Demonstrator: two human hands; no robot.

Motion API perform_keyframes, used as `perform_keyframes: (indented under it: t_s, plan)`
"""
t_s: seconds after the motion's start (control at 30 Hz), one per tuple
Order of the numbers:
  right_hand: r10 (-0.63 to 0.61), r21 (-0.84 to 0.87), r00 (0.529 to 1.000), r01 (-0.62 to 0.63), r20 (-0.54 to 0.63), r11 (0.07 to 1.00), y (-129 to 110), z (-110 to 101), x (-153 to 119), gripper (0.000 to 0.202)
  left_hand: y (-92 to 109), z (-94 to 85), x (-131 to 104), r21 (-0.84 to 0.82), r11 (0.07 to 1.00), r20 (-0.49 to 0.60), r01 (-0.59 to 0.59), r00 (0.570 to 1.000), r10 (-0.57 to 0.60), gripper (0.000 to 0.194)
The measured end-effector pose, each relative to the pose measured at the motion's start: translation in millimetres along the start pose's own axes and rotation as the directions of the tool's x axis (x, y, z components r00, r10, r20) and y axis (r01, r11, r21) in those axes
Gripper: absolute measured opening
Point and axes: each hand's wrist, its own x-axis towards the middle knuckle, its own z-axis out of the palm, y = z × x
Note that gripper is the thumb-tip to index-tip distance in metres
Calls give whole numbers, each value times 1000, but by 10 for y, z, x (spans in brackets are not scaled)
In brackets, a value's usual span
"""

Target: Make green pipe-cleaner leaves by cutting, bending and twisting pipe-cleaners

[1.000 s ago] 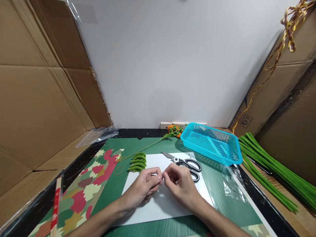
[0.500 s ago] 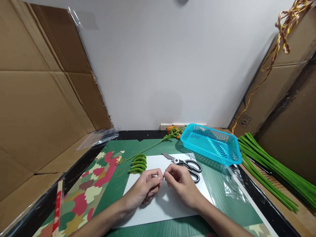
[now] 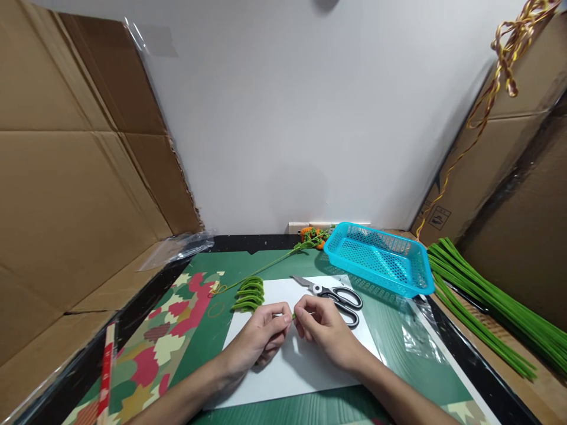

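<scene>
My left hand (image 3: 264, 333) and my right hand (image 3: 324, 327) meet over a white sheet of paper (image 3: 287, 378), fingertips pinched close together. Between them shows a small bit of green pipe cleaner (image 3: 293, 316), mostly hidden by the fingers. Just beyond my left hand lies a row of bent green pipe-cleaner pieces (image 3: 248, 294), at the paper's far left corner. Scissors (image 3: 330, 292) with black and grey handles rest behind my right hand, blades pointing to the far left.
A blue perforated basket (image 3: 376, 260) stands at the back right. An orange pipe-cleaner flower (image 3: 312, 236) with a long green stem lies at the back. Long green pipe cleaners (image 3: 500, 307) lie at the right. Cardboard walls (image 3: 75, 177) flank the table.
The hands stay almost in place, with the fingertips still pinched together. Slightly more green shows between them. The view has shifted a very little.
</scene>
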Motion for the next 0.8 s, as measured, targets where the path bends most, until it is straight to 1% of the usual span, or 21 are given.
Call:
perform_keyframes:
  t_s: [0.13, 0.3, 0.47, 0.63, 0.8]
  plan:
    - [-1, -24, 1000, 1, -5, 1000, -6, 8, 4, 43, -9, -15, 0, 7, 1000, 11, 11, 1000, -11, 47]
    - [0, 25, 1000, 0, 4, 1000, -4, 12, 5, 41, 32, 10, -16, -6, 1000, 13, -1, 1000, 1, 48]
    - [1, -22, 1000, 0, 9, 1000, -24, 5, -8, 43, 58, 24, -26, -11, 1000, 14, 16, 1000, -16, 49]
    - [15, 56, 999, -17, 28, 998, -30, -1, 8, 49, 52, -4, -3, -12, 1000, 23, 16, 1000, -15, 50]
    - [15, 57, 999, -18, 45, 998, -21, -14, 15, 48, 38, -27, 14, -9, 1000, 31, 21, 999, -21, 52]
